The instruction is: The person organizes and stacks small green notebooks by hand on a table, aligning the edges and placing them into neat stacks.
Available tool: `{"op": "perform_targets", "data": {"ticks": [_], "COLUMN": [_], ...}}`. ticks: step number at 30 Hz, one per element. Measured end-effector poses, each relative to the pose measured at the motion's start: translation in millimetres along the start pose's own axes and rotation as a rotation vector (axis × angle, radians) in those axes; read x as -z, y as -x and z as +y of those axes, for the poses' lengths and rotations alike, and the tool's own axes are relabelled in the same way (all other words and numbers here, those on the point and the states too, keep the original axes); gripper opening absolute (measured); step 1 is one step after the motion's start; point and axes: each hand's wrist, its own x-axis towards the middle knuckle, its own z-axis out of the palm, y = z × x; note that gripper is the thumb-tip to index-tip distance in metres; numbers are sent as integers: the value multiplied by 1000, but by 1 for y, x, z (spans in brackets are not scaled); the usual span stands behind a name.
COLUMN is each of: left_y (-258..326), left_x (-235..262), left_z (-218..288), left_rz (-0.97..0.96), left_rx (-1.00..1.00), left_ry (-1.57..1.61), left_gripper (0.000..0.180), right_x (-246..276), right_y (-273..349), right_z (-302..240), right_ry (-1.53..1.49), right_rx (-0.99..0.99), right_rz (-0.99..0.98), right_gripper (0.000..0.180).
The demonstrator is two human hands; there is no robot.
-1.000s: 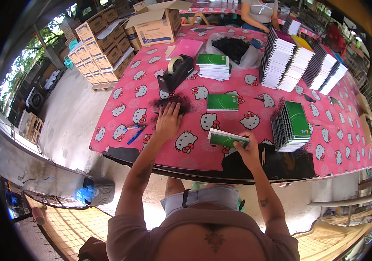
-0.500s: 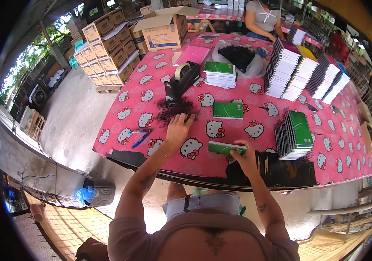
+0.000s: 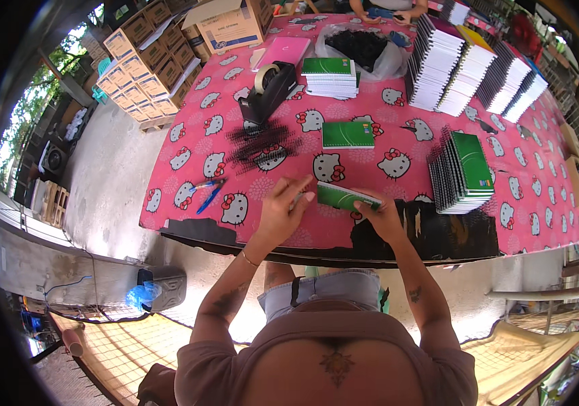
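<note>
A small green-covered notebook [image 3: 343, 197] is held over the table's near edge, its white page edge turned up. My right hand [image 3: 379, 215] is closed around its right end, thumb on the cover. Beside its left end is my left hand [image 3: 285, 208], fingers drawn together in a pinch; whatever thin thing they hold is too small to make out. Beyond my left hand lies a loose heap of black spiral binding coils [image 3: 262, 147]. Another green notebook [image 3: 348, 135] lies flat past the held one. To the right stands a stack of green notebooks [image 3: 467, 169] with black coils along one side.
A black tape dispenser [image 3: 267, 91], a green-topped stack [image 3: 330, 78], a pink notebook [image 3: 281, 53] and a bag of black coils [image 3: 360, 49] stand farther back. Pens [image 3: 210, 196] lie left. Tall notebook stacks [image 3: 438, 64] stand back right, near another person's hands [image 3: 389, 15].
My left hand has left the black coils and come back toward me, to the held notebook's left end. My right hand keeps its hold on the notebook. The view has tilted downward.
</note>
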Motion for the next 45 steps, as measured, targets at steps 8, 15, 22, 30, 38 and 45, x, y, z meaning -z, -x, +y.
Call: {"op": "perform_targets", "data": {"ticks": [8,15,22,30,38,45], "left_y": [5,-1,-8,-24,-31,32], "left_x": [-7,-9,-3,6,9,-31], "left_z": [-17,-16,-29,-22,-18,15], "left_rz": [-52,-34,-117,-401,-476,-265], "left_rx": [49,53,0,0,-205,-227], "left_ry": [25,18,116,65,-257,-752], "left_gripper": [19,15,16,21,37,82], "right_x": [-1,0,3,0,-12,-24], "right_y": [-2,-1,0,2,10,11], "right_z": [-3,4,2,-3,-18,-33], "right_ry": [8,-9,-81,-34,20,24], "right_rx": [-12,27,-22,15,24,18], "right_rz": [-14,-3,-72,-60,2,102], "right_gripper": [28,29,29,29,30,30]}}
